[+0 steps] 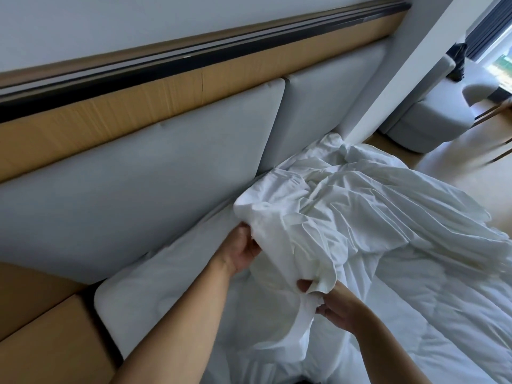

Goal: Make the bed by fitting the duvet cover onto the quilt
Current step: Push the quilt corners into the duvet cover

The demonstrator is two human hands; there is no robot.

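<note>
Bunching duvet cover [318,217] between hands [282,275]

White duvet cover [346,217], pale grey headboard [138,189], tan wood-grain panel [110,115].

Left hand [243,252] raised near cushioned wall, palm turned toward viewer, fingers curled into bunched corner of crumpled white fabric duvet cover [318,217]. Right hand [336,307] lower, nearer body — thumb and fingers pinching hanging edge of same fabric. Both forearms bare, reaching forward.
</note>
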